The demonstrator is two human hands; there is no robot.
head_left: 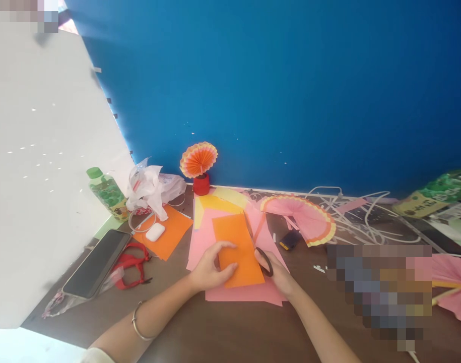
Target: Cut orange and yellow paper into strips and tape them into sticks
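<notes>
An orange sheet of paper (240,257) lies over a stack of pink paper (203,232) on the desk. My left hand (211,264) holds the orange sheet at its left side, with thumb and index finger curved on its top face; the other fingers are hidden. My right hand (277,272) grips dark-handled scissors (267,262) at the sheet's right edge. Their blades point away from me along that edge; how far apart they are I cannot tell. Yellow paper (218,201) shows at the far end of the stack.
A pleated paper fan (199,160) stands on a red roll (201,185) by the blue wall. Right are a pink fan (302,217), white cables (370,222) and a black-yellow item (289,240). Left are a phone (97,263), earbuds case (155,232), red straps (134,262) and bottle (107,191).
</notes>
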